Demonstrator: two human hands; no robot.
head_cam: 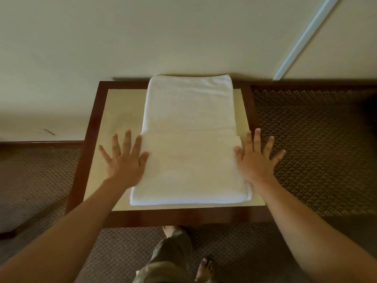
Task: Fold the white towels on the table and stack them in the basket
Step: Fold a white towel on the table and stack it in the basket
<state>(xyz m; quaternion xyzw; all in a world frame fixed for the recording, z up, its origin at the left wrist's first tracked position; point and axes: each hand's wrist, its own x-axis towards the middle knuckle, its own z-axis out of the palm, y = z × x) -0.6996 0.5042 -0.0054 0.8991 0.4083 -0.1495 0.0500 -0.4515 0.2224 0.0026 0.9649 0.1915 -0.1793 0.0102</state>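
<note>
Between the two sets of spread fingers (127,139) lies a plain white towel (188,123), without print or stripe, its near folded layer looking slightly creamier than the far part. Under the fingers the bench (175,218) shows a pale cream, unpatterned top framed by a dark reddish-brown wooden border. Out beyond the fingers on either side, the carpet (318,139) is brown with a small repeating woven pattern in lighter tan. Past the fingertips, the wall (142,37) is plain cream, crossed by one pale bluish-white strip (306,39).
</note>
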